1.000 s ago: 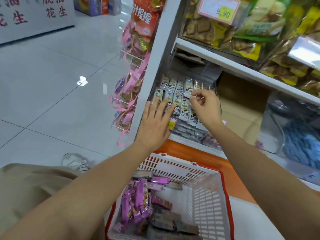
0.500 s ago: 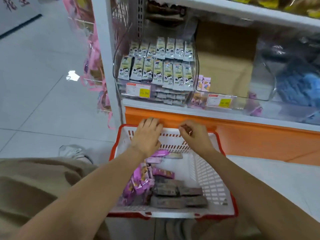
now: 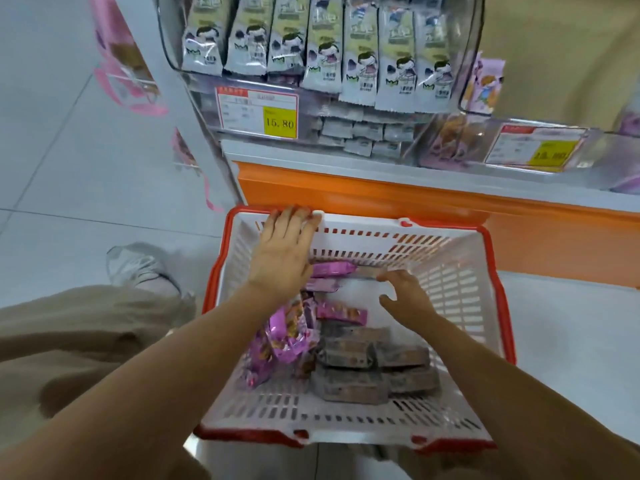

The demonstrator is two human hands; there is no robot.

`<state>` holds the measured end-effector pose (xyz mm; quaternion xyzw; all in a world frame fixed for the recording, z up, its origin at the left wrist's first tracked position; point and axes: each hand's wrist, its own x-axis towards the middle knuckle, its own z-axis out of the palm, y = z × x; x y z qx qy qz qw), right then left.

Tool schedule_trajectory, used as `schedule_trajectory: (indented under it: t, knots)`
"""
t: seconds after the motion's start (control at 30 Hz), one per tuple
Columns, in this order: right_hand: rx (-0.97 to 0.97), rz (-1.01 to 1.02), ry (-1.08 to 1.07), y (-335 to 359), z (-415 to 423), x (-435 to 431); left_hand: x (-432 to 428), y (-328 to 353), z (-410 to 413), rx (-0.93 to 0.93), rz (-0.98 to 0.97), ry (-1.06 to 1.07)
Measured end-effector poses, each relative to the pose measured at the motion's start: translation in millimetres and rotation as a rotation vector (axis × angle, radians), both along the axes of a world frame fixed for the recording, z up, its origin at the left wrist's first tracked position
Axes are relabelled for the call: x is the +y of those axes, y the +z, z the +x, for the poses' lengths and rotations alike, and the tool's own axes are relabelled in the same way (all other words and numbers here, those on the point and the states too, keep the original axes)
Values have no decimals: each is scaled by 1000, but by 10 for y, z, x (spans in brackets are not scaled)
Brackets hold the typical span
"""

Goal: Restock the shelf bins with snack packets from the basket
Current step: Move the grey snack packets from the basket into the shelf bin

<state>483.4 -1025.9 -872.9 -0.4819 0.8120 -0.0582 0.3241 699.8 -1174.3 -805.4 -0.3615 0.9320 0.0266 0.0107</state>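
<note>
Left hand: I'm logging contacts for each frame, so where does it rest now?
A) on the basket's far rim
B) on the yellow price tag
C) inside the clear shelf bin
A: the left hand lies with its fingers over the far rim of the basket.

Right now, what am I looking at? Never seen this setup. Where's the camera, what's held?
No machine here: a person's two bare hands, filmed by one wide-angle camera worn on their head, looking down. The left hand rests on the far rim of a red and white basket. The right hand reaches inside, fingers spread, holding nothing. In the basket lie pink packets and grey-brown packets. Above, a clear shelf bin holds green and white packets.
</note>
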Motion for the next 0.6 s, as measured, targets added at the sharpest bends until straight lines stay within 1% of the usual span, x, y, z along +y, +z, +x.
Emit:
schedule_trajectory:
  t: [0.1,0.17,0.33,0.47,0.53,0.6]
  knots:
    - [23,92,29,-224,-8,-69,-13,-116,-4,79,-27,5]
    - [48,123,57,-345,22,-113,-18,-175,-15,96,-50,6]
    - [123,97,147,-565,69,-204,-38,-290,-32,109,-132,-2]
    - [170,150,183,-643,54,-236,-38,-305,-32,146,-164,11]
    - [172,168,195,-663,53,-242,-32,-320,-37,156,-157,13]
    - [134,192,194,-676,77,-234,-27,-328,-41,154,-132,23]
